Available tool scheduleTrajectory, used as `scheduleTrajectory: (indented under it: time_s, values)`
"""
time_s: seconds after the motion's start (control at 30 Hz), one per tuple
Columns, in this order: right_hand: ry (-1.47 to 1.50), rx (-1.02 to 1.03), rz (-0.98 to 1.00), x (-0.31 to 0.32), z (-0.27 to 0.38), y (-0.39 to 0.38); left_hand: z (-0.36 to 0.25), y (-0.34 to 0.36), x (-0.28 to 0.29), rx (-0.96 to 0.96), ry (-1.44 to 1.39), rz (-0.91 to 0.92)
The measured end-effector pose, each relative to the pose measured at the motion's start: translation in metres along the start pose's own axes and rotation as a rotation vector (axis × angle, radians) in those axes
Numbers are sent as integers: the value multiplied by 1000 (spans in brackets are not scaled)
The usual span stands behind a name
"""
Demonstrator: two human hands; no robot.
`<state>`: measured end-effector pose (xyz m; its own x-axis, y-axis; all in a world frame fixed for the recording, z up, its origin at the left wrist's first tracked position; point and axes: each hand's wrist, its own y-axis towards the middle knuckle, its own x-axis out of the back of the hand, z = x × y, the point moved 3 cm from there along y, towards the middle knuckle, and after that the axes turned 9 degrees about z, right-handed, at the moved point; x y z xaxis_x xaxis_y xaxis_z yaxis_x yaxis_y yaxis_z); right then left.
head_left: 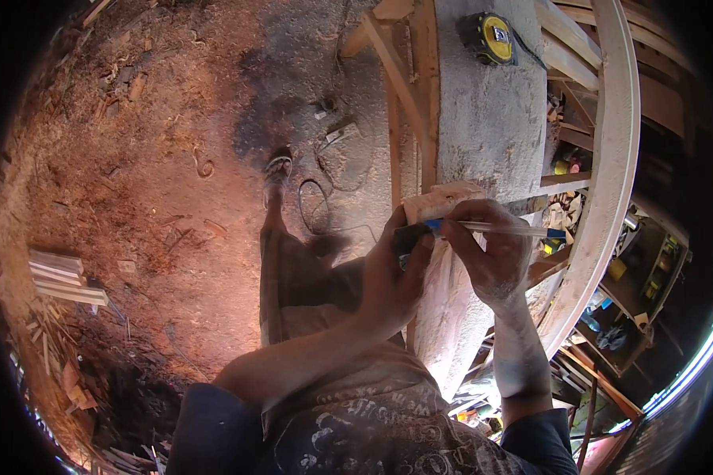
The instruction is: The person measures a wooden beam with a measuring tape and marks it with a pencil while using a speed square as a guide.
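Both hands meet over a pale wooden piece (448,198) on the bench. My left hand (396,265) grips a small dark object (408,236), its exact kind unclear. My right hand (491,257) pinches a translucent pen (531,231) with blue ends, held level, its left blue end (433,225) against or just beside the dark object. A yellow and black tape measure (495,39) lies farther up on the long, dusty bench board (487,119).
A curved timber member (614,142) runs along the right, with cluttered shelves (642,269) beyond. Timber braces (404,87) stand left of the bench. Cables (317,204) lie on the floor near my sandaled foot (279,168). Stacked offcuts (63,277) lie at the far left.
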<state>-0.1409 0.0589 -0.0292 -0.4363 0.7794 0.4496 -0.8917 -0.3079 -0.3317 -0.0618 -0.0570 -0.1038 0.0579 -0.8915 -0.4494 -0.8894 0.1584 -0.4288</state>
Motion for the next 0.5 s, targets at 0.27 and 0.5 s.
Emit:
scheduleTrajectory:
  time_s: [0.27, 0.5]
  values:
    - [-146, -33, 43, 9, 1, -2, -4, 3, -1, -35, 65, 14]
    - [-67, -28, 38, 6, -2, -4, 0, 3, -3, 28, -12, 4]
